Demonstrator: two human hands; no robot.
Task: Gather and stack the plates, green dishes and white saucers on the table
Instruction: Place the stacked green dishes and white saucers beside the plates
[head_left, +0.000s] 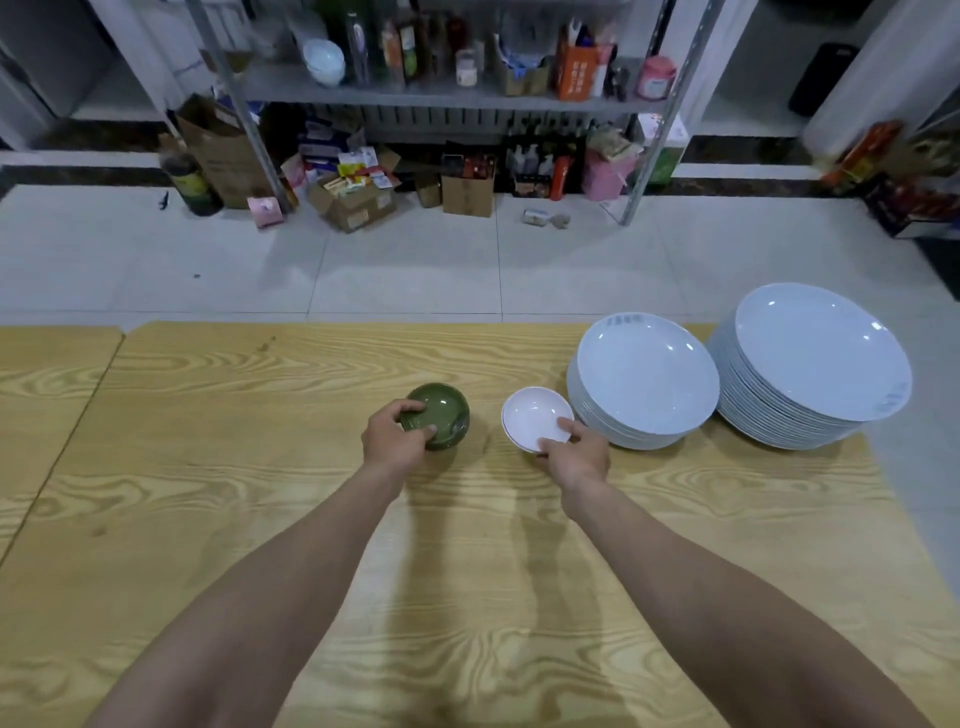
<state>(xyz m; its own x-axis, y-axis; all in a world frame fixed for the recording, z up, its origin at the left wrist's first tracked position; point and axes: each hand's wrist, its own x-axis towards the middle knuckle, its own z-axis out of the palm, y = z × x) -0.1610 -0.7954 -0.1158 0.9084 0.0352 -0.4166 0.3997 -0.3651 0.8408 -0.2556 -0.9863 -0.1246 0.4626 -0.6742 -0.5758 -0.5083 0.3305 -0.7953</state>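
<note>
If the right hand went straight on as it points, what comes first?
The right hand meets only the white saucers it grips; past them the way looks free over the table, probably clearing the green dishes.

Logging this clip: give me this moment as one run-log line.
left hand grips green dishes | right hand pinches saucers | shorter plate stack, taller plate stack on table, right of saucers
</note>
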